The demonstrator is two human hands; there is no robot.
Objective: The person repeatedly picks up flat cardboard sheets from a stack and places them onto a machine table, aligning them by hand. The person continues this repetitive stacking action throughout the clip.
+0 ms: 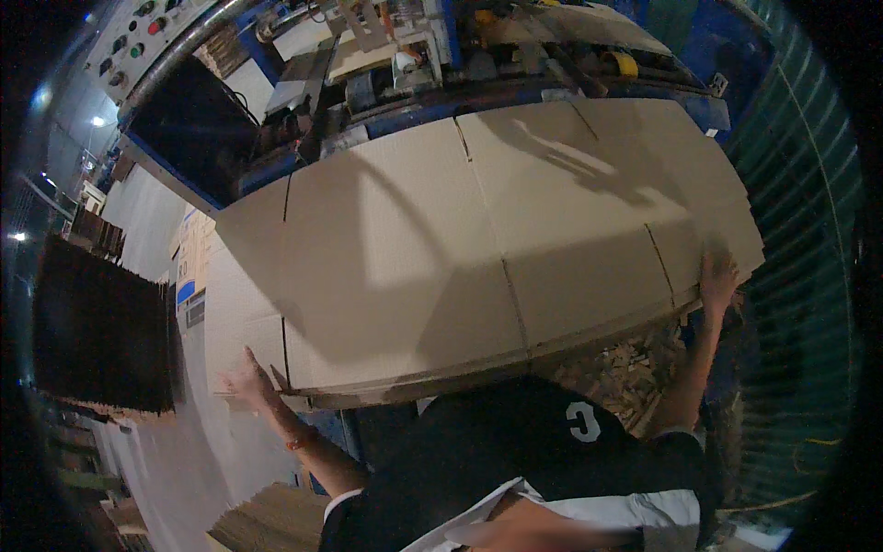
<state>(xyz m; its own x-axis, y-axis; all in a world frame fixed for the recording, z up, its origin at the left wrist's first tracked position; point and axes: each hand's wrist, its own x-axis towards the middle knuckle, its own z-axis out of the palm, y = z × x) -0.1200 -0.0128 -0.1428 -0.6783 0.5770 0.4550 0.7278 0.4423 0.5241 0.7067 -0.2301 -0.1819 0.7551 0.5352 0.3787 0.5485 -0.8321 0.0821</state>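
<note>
A wide flat cardboard sheet (395, 267) with slots and crease lines lies across in front of me, with more layers showing along its near edge. My left hand (248, 382) is at its near left corner, fingers spread apart, palm against the edge area. At the near right corner, my right hand (719, 276) rests on the board with its fingers stretched forward and slightly blurred. Neither hand is closed around anything that I can make out. Shadows fall over the sheet's middle and far right.
Beyond the sheet stands a blue machine (570, 83) with rollers and a yellow ring. A control panel (138, 41) with buttons is at the far left. Stacked cardboard (101, 322) stands left, another pile (271, 520) lower left. Cardboard scraps (625, 373) lie below; green corrugated sheeting (800, 184) flanks the right.
</note>
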